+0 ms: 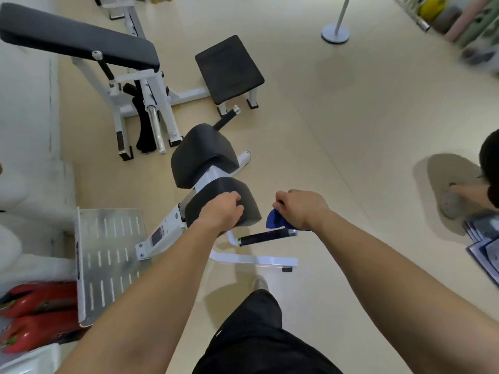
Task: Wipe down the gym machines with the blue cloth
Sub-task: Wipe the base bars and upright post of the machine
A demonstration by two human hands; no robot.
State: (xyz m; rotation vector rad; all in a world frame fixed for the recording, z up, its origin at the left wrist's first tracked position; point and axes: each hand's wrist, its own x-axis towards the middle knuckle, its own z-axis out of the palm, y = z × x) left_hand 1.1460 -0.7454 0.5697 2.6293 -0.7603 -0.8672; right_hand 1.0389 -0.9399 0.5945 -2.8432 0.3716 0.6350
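Note:
A white-framed gym machine stands in front of me with two black pads, a far pad [204, 155] and a near pad [247, 202]. My left hand [221, 211] rests on top of the near pad, fingers curled over its upper edge. My right hand [299, 209] grips a bunched blue cloth [274, 219] just right of that pad, above the machine's black handle grip [266, 237]. The cloth hangs clear of the pad and sits close over the handle; whether it touches the handle is hard to tell.
A perforated metal footplate [108, 255] lies at the lower left beside red objects [35, 317]. A second white machine with a long black pad [75, 36] and a square seat [229, 68] stands behind. Another person [488, 184] crouches at the right edge. A post base [335, 33] stands far right.

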